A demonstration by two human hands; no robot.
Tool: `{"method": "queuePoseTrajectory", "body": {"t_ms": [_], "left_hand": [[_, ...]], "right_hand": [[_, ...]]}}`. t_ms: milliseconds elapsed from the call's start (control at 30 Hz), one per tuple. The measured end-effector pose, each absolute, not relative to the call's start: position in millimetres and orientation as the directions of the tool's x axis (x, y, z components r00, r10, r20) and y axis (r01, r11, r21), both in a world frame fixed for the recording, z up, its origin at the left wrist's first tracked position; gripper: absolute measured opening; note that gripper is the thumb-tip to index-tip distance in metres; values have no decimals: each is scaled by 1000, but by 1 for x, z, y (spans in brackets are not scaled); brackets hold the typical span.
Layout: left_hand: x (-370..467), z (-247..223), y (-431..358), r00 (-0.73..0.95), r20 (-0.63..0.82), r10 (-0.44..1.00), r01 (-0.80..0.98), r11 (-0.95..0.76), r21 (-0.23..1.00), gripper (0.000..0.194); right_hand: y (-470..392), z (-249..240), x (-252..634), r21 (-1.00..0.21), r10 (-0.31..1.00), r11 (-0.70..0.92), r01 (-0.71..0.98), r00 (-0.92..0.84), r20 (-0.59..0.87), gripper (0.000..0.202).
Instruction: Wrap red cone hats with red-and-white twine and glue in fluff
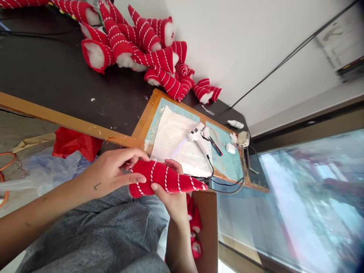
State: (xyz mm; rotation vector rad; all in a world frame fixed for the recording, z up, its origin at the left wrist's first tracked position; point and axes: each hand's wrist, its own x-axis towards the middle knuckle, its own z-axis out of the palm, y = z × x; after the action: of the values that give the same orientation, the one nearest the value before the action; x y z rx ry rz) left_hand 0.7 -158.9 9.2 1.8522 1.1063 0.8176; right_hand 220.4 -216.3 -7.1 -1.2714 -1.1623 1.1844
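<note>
A red felt cone [163,177] wound with red-and-white twisted cord lies across both hands above my lap, its tip pointing right. My left hand [119,170] pinches the wide end and the cord there between thumb and fingers. Around the middle of the cone, my right hand [172,189] is wrapped from below, thumb on the near side. Just beyond, a white glue gun [200,140] rests on a white sheet [167,132], its nozzle pointing toward the cone. A length of twisted cord [217,138] lies beside the glue gun.
Several stuffed red cones [122,41] are piled at the back of the dark table [57,76]. A cardboard box [206,223] with red pieces stands below right. Pliers [216,147], black cables and a white bottle [235,124] lie on the right. Red plastic [75,143] lies at left.
</note>
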Motion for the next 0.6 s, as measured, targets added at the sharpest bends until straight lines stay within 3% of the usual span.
{"method": "queuePoseTrajectory", "body": {"t_ms": [167,300,367,467,600], "left_hand": [[-22,6,-142,575,123,809,452,-439,776,39],[-37,10,-124,622,49,781,573,-497,652,13],[-42,19,-120,645,-25,764,620,-504,601,14],[-47,31,-118,722,-69,688,538,-496,681,17],[-39,38,-118,758,9,652,370,-441,818,32]], "right_hand": [[-214,-6,223,-995,994,23,97,100,33,54],[-216,-8,227,-980,993,81,181,67,94,52],[-217,-11,229,-964,991,123,234,20,132,49],[-218,-15,232,-939,985,173,298,-57,163,49],[-218,-17,235,-922,969,242,304,-122,215,52]]}}
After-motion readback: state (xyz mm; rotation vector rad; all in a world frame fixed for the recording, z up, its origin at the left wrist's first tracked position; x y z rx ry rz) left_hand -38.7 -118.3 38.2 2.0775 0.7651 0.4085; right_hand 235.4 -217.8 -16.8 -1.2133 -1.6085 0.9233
